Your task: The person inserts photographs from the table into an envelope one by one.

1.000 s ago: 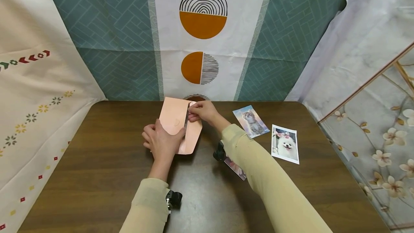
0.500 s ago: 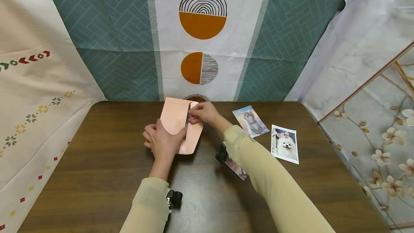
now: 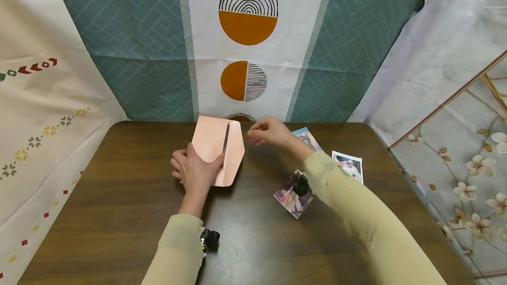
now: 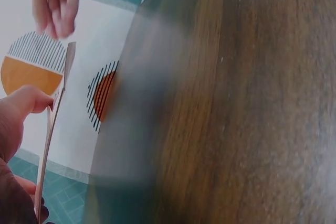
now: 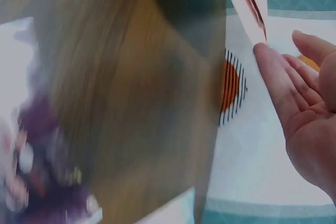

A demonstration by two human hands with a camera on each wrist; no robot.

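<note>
A pale pink envelope (image 3: pixel 210 137) is held up and tilted over the table, its pointed flap unfolded to the right and a dark slot showing along its opening. My left hand (image 3: pixel 195 170) grips its lower left part, thumb at the opening and fingers behind. In the left wrist view the envelope (image 4: pixel 45 156) appears edge-on between thumb and fingers. Just right of the flap is my right hand (image 3: pixel 271 132), with nothing in it. The right wrist view shows this right hand (image 5: pixel 312 93) with loosely bent, spread fingers, the envelope (image 5: pixel 244 3) beyond the fingertips.
On the brown wooden table (image 3: pixel 119 214), a purple-pink photo (image 3: pixel 291 201) lies partly hidden by the right wrist camera (image 3: pixel 300 185). Behind the right forearm are a kitten photo (image 3: pixel 306 137) and a white dog photo (image 3: pixel 352 166), both partly covered. Patterned curtains (image 3: pixel 146 47) hang around the table.
My right hand has let go of the envelope's opening edge and moved right, away from it. The forearm now covers more of the kitten and dog photos and uncovers the purple one.
</note>
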